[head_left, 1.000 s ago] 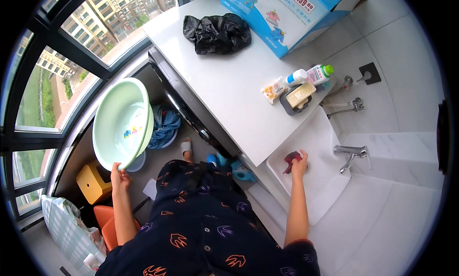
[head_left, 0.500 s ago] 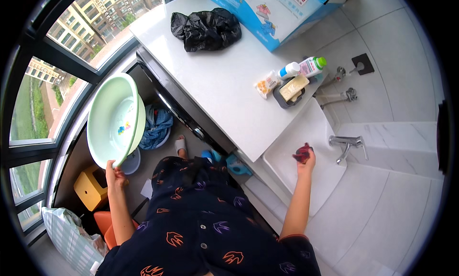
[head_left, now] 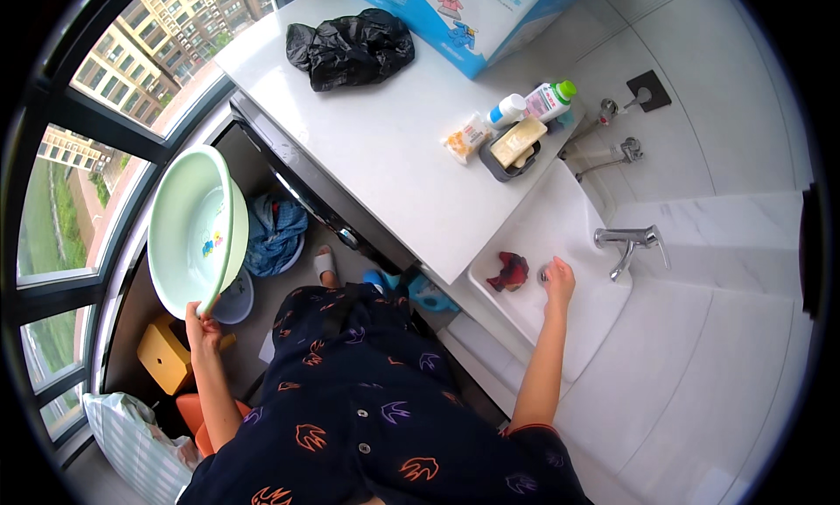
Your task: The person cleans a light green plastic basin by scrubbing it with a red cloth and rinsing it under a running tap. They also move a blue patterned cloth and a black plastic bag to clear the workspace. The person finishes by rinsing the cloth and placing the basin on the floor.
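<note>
My left hand (head_left: pixel 203 326) grips the lower rim of a light green plastic basin (head_left: pixel 179 220), which is held up on edge, tilted, with a small colourful picture on its bottom. A crumpled dark red and black cloth (head_left: pixel 509 272) lies in the white sink (head_left: pixel 582 330). My right hand (head_left: pixel 558 284) is over the sink, just right of the cloth and apart from it. Its fingers are loosely bent with nothing in them, near the drain. The chrome tap (head_left: pixel 632 242) stands to the right of this hand.
On the white counter (head_left: pixel 385 146) are a soap bar (head_left: pixel 518 143) in a dark dish, two bottles, a small packet (head_left: pixel 466 138), a black plastic bag (head_left: pixel 352 50) and a blue-white box (head_left: pixel 472 24). Below the green basin are denim clothes (head_left: pixel 275 234) and a yellow stool (head_left: pixel 164 354).
My right hand has let go of the red and black cloth, which now lies in the sink to its left. The left hand still holds the basin.
</note>
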